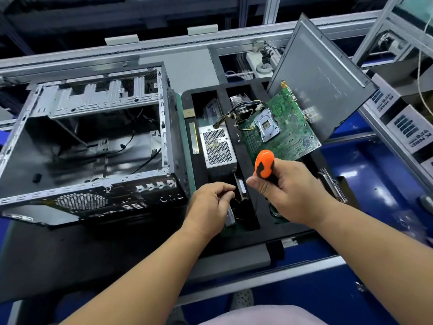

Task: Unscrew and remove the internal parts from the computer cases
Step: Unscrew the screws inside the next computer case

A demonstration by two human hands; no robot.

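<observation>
Right hand (293, 191) grips a glossy orange-and-black screwdriver handle (264, 163) beside perforated steel case (93, 137).

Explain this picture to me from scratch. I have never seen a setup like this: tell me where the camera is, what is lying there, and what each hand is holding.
The single picture comes from a camera worn on the person's head, looking down at their own bare arms. On the left lies an opened, mostly emptied computer case. Beside it sits a black compartment tray holding removed parts: a metal power supply, a green motherboard and a grey side panel leaning over it. The right hand grips an orange-handled screwdriver, handle up. The left hand reaches into a tray slot with curled fingers near a part there; whether it actually holds it is unclear.
</observation>
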